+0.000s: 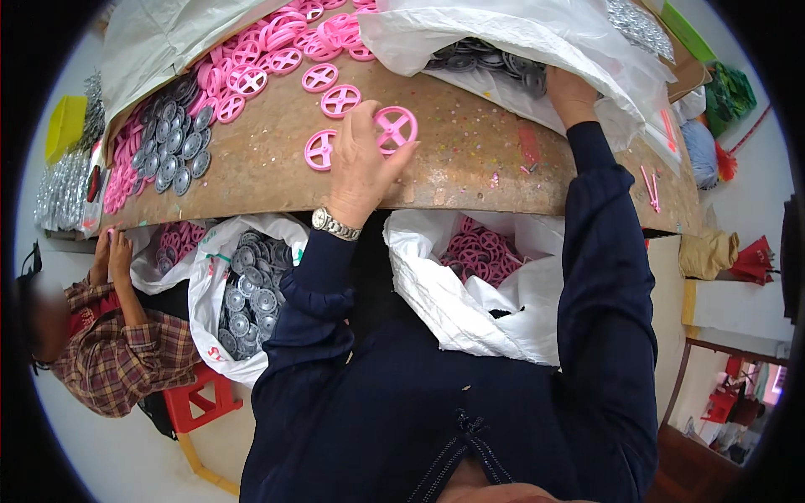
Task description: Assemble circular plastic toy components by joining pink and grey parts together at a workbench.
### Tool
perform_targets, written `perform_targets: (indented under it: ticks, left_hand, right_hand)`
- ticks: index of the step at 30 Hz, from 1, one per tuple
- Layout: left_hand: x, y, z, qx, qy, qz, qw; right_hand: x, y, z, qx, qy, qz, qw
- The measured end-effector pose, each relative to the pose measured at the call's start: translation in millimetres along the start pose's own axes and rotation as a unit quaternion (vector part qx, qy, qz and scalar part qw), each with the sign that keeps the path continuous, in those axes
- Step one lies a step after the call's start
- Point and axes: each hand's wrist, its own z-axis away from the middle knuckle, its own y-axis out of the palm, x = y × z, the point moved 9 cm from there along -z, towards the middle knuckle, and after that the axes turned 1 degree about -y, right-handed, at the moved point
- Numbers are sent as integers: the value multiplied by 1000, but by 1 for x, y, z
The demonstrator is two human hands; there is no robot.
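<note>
My left hand (362,159), with a metal watch at its wrist, is closed on a pink four-spoked plastic wheel (392,128) just over the brown table. Another pink wheel (319,151) lies beside that hand, partly covered by it, with two more in a row farther back. At the far right, my right hand (572,94) reaches into the mouth of a white plastic sack (495,25). Dark grey round discs (470,59) show inside the sack, close to that hand. The sack and the discs hide my right fingers.
Pink wheels (285,60) heap at the table's back left, beside grey discs (172,142). Below the table edge hang white sacks, one of grey discs (251,289), one of pink wheels (482,251). A person in a plaid shirt (126,360) works at left near a red stool (201,402).
</note>
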Motion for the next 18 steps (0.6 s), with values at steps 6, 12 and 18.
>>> perform_targets:
  ticks: [6, 12, 18]
  left_hand:
    - [6, 32, 19, 79, -269, 545, 790]
    - [-26, 61, 43, 144, -379, 763, 504]
    - [-44, 71, 51, 165, -379, 776, 476]
  right_hand:
    - [7, -31, 37, 89, 185, -395, 895]
    - [84, -73, 95, 247, 282, -714, 591]
    - [130, -107, 111, 253, 263, -746, 557]
